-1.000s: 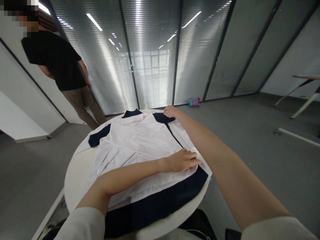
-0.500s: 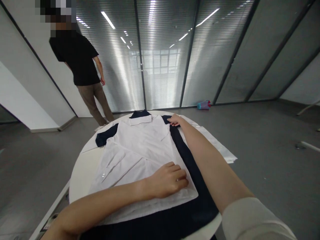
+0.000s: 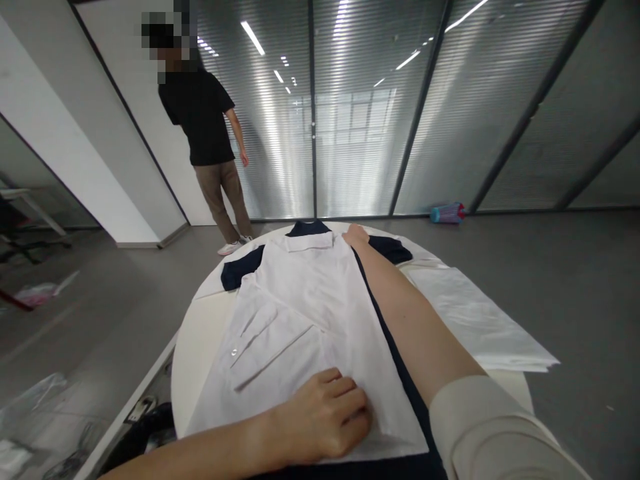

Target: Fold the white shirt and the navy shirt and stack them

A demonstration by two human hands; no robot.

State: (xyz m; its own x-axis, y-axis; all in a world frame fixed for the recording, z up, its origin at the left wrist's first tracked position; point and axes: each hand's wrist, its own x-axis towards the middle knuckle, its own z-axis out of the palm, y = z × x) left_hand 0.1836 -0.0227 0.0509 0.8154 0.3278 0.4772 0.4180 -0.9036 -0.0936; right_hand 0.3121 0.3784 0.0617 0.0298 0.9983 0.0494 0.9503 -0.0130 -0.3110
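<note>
A white long-sleeved shirt (image 3: 310,287) lies on top of a dark navy garment (image 3: 243,267) on a round white table (image 3: 193,353). One white sleeve is folded across the shirt's body, its cuff button at the left. My left hand (image 3: 327,417) rests on the lower part of the shirt with fingers curled; what its fingertips hold, if anything, is hidden. My right hand (image 3: 356,237) is at the shirt's upper right shoulder, beside the navy sleeve, its fingers bent down on the cloth and largely hidden.
White folded cloth (image 3: 480,320) hangs over the table's right edge. Beyond the table at the left stands a person (image 3: 203,127) in a black top. A blue and pink object (image 3: 447,213) lies by the glass wall. Plastic bags and cables are on the floor at the left.
The view has turned left. The shirt's right side now lies smoother, and more of the navy sleeve shows beyond my right hand. My left hand is lower on the shirt.
</note>
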